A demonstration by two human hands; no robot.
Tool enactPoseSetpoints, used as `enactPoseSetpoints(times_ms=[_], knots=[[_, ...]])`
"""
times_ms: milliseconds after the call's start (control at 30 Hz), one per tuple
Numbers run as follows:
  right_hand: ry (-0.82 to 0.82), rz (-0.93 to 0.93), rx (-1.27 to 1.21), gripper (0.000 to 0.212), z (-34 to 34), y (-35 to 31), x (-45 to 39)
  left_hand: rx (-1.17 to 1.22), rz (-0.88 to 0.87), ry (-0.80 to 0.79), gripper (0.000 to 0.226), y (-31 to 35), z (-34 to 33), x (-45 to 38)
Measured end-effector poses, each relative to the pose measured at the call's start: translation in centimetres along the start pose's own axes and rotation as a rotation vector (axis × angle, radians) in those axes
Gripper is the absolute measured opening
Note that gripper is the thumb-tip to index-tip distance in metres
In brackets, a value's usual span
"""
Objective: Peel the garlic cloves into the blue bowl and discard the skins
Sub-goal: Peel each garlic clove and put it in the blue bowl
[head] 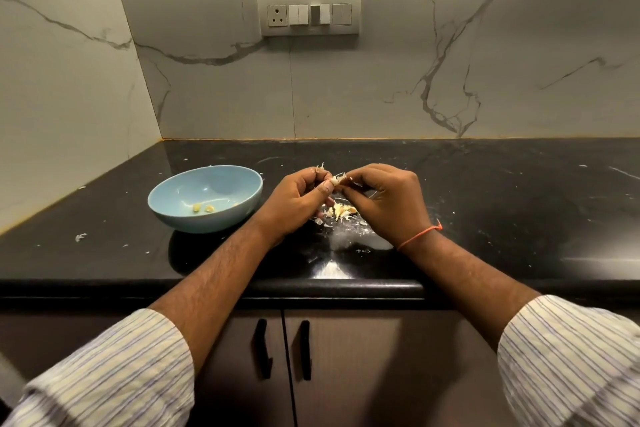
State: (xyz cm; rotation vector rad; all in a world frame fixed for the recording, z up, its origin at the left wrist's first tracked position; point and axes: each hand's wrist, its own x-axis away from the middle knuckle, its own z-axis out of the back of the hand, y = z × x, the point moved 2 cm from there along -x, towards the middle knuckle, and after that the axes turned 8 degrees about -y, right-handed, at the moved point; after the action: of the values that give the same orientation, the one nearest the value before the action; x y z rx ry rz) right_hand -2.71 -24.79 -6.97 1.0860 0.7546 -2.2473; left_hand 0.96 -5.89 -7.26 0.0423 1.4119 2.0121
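Pinching one garlic clove [335, 180] between them above the black countertop [485, 184], the left hand [298, 204] and right hand [388, 201] both gripped it; the blue bowl [180, 215], at nine o'clock, held peeled cloves [202, 208], skins [337, 211] beneath.

I am looking down into the corner of a home kitchen: a glossy black stone worktop [485, 191] is running along walls clad in pale marble-look panels [381, 87] with grey veins. A switch plate with a socket [309, 14] is sitting on the back wall above it, and dark cabinet doors with black handles [300, 350] are closing off the space beneath the worktop's front edge. A blue bowl [205, 197] is holding bits of peeled garlic, and papery skins [337, 211] are lying scattered on the worktop, so food is being prepared here.
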Motion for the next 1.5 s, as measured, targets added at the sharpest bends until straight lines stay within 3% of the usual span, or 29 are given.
enactPoseSetpoints(times_ms=[467,700,900,1000,1167,1367,1500], knots=[[-0.140,-0.218,-0.252,0.011,-0.8,0.7,0.0,-0.091,0.007,0.017,0.012,-0.1,-0.1,-0.2],[-0.153,-0.322,-0.373,0.009,-0.7,1.3,-0.2,-0.209,0.050,0.174,0.006,-0.6,0.2,-0.2],[-0.139,-0.389,-0.197,0.010,-0.6,1.7,-0.1,-0.218,0.079,0.226,0.020,-0.7,0.3,-0.1],[-0.180,-0.382,-0.118,0.014,-0.7,1.6,-0.2,-0.242,0.067,0.271,0.012,-0.6,0.3,0.0],[-0.227,-0.373,-0.082,0.017,-0.8,1.4,-0.2,-0.263,0.066,0.314,0.019,-0.8,0.4,-0.1],[-0.229,-0.371,-0.072,0.016,-0.8,1.3,-0.2,-0.236,-0.047,0.167,0.035,-0.3,0.3,0.0],[-0.264,-0.337,-0.090,0.020,-0.9,1.4,-0.2,-0.227,-0.093,0.156,0.022,0.0,0.2,0.1]])
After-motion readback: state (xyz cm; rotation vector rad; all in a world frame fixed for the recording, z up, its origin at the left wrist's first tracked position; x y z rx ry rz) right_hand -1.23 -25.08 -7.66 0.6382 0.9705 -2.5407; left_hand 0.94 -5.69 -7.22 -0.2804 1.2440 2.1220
